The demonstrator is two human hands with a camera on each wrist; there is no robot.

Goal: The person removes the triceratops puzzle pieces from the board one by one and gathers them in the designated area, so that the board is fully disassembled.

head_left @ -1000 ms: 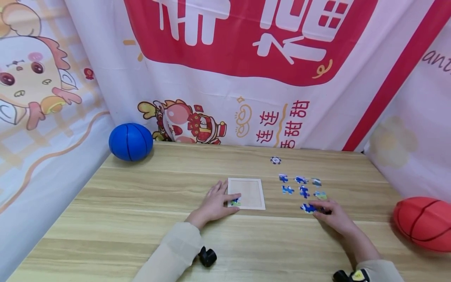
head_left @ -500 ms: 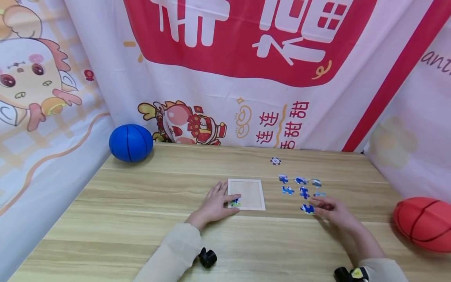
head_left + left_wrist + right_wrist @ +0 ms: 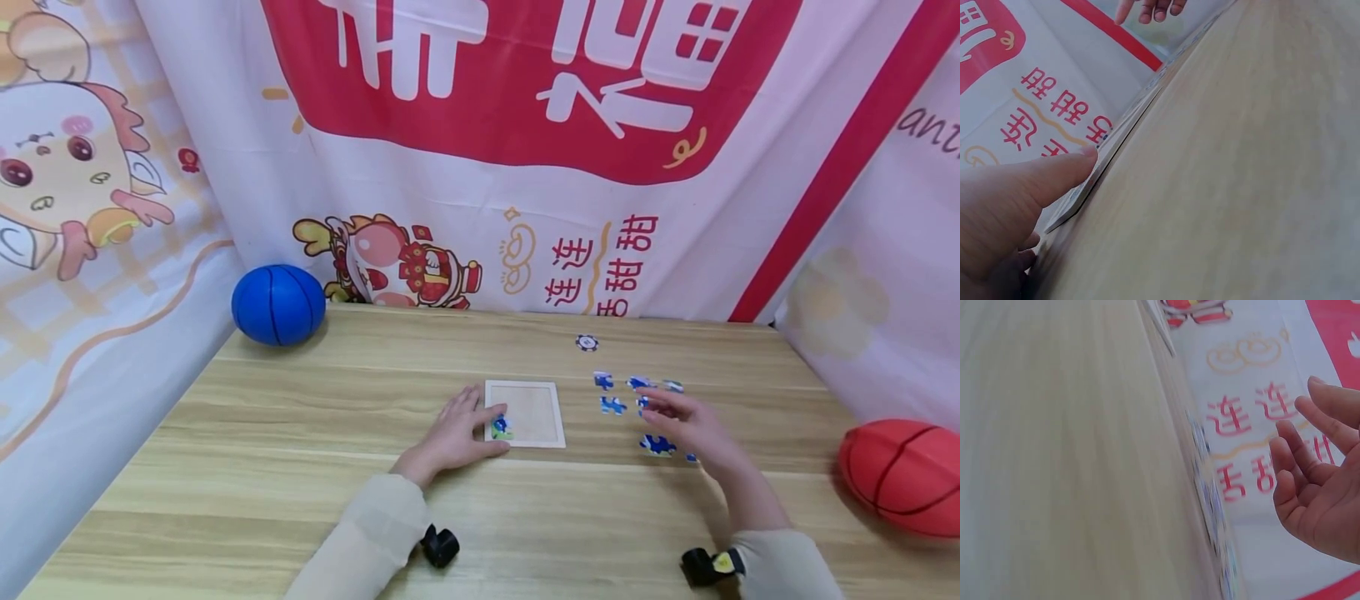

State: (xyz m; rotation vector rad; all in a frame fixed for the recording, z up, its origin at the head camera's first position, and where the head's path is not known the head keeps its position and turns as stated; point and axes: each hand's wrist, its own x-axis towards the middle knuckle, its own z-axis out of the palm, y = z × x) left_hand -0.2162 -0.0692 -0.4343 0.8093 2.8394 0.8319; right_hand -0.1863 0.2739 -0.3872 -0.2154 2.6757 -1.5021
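My left hand (image 3: 450, 435) rests at the left side of a white square puzzle frame (image 3: 556, 408), its thumb on the near edge and a finger over the left part. In the left wrist view the thumb (image 3: 1060, 178) lies against the frame's rim (image 3: 1110, 164). A blue and green puzzle piece (image 3: 501, 430) sits in the frame's near left corner. My right hand (image 3: 696, 429) hovers above several loose blue puzzle pieces (image 3: 656, 446), partly hiding them. In the right wrist view the right hand (image 3: 1325, 494) has loosely bent, spread fingers with nothing between them.
A round chip-like disc (image 3: 587, 342) lies behind the loose pieces. A blue ball (image 3: 278, 305) stands at the back left of the wooden table (image 3: 225, 467), a red ball (image 3: 900, 477) at the right. Printed cloth (image 3: 420, 167) hangs along the back and sides.
My right hand has lifted off the nearest pieces and moved forward and left, uncovering a piece at the near right. The left hand has barely shifted at the frame.
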